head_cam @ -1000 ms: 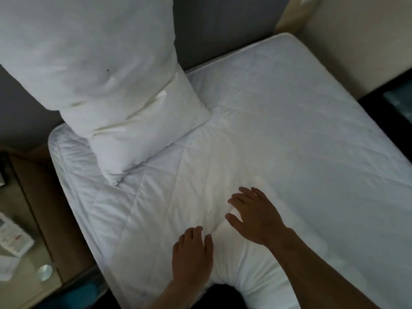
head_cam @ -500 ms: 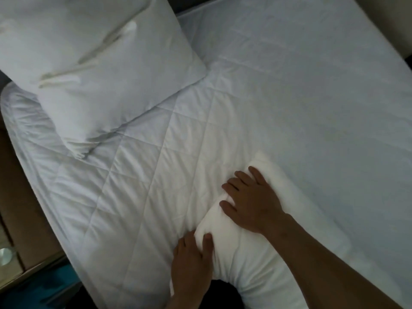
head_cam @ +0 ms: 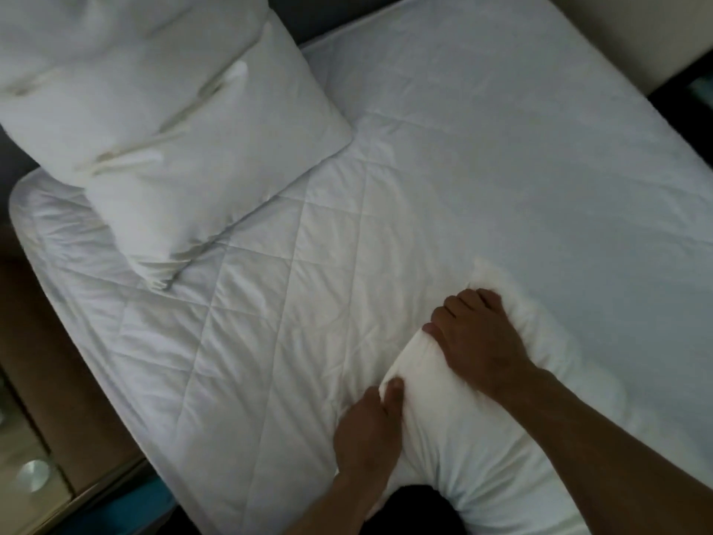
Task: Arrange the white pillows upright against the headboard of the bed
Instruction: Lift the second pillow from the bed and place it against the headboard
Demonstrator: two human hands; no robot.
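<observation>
pillow layout on bed
two pillows (head_cam: 154, 110) stacked at far left against headboard (head_cam: 301, 17); third pillow (head_cam: 482, 438) on mattress (head_cam: 501, 148), near right, under both hands.

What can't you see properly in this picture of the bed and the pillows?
- near pillow: lower end cut off by the bottom edge; the left hand and right hand cover parts.
- upper pillow: cut off by the top edge.
- shiny round thing: too dim and blurred to identify.
</observation>
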